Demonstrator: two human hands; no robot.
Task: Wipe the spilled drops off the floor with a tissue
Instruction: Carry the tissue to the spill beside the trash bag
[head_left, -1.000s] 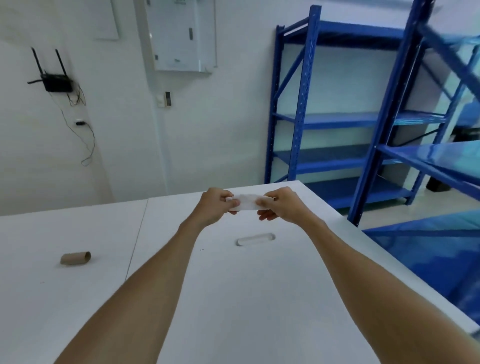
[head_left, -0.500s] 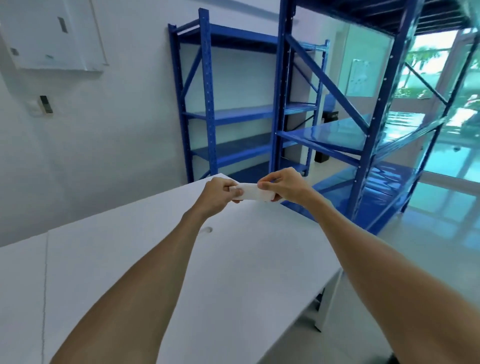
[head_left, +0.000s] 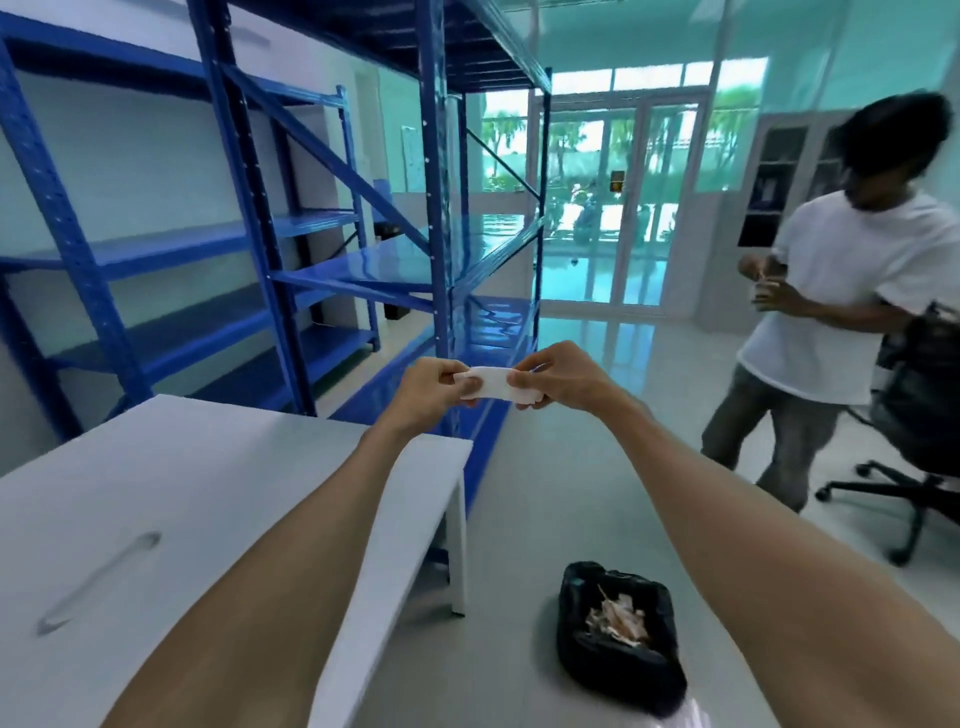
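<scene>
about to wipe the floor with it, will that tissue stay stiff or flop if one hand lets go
Probably floppy: the tissue is thin and folded, stretched between the left hand and right hand. Likely very light, since fingertip pinches carry it. It may tear easily once wet.

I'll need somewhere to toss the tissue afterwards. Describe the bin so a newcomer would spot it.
Start at the white table and go past its right-hand leg onto the pale floor. There stands a small bin lined with a black bag, holding pale scraps, the only dark container down there.
</scene>
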